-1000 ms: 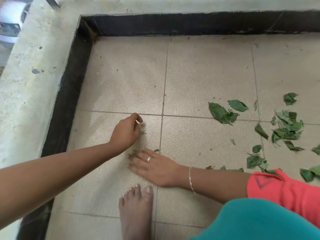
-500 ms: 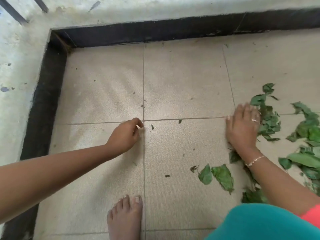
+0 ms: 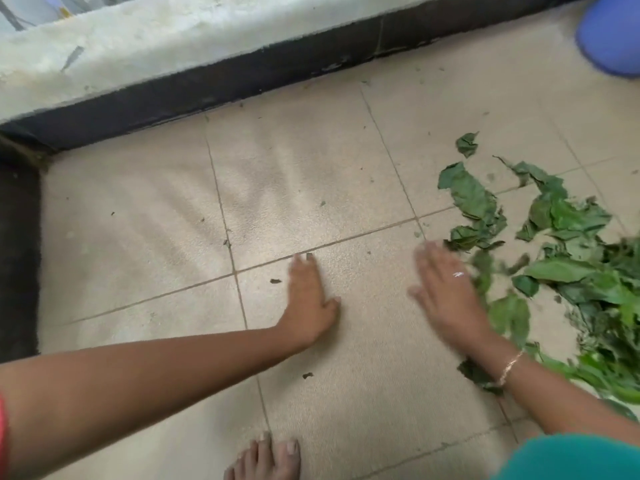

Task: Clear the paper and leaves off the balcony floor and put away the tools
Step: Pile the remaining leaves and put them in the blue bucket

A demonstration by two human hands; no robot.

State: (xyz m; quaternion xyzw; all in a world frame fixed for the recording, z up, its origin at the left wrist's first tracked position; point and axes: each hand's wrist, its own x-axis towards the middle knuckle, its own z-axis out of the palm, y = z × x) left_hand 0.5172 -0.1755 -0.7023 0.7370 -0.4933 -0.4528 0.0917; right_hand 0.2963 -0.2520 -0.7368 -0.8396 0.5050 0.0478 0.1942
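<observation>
Leaves (image 3: 561, 237), green and mostly torn or crumpled, lie in a loose heap on the right part of the balcony floor (image 3: 138, 220), spread over several beige tiles up to the right edge of the view. The right hand (image 3: 446, 292) is just beside the left border of this heap. It is released, with the fingers straight and the palm facing down to the tile, and it grasps nothing. The hand looks blurred, and the leaves at its little-finger side are blurred too, so I cannot tell if they touch. A ring (image 3: 458, 274) is on one finger and a thin bracelet (image 3: 509, 367) is around the wrist. One dark leaf (image 3: 479, 374) lies partly hidden under this wrist.

The left hand (image 3: 308, 299) is near it, on the same tile. It lies flat, the fingers straight and close together and the thumb pointing to the right, and it also holds nothing. Its fingertips reach the joint line between two tiles. A small leaf crumb (image 3: 275, 281) lies just left of this hand, and another one (image 3: 307, 375) lies below the forearm.

At the bottom edge a bare foot (image 3: 266, 459) stands on the floor, and a teal garment (image 3: 571, 459) fills the lower right corner. A black skirting (image 3: 207, 88) runs along the far and left sides of the floor, with a rough pale ledge (image 3: 138, 39) above it. A blue rounded object (image 3: 613, 36) shows in the upper right corner, cut by the frame.
</observation>
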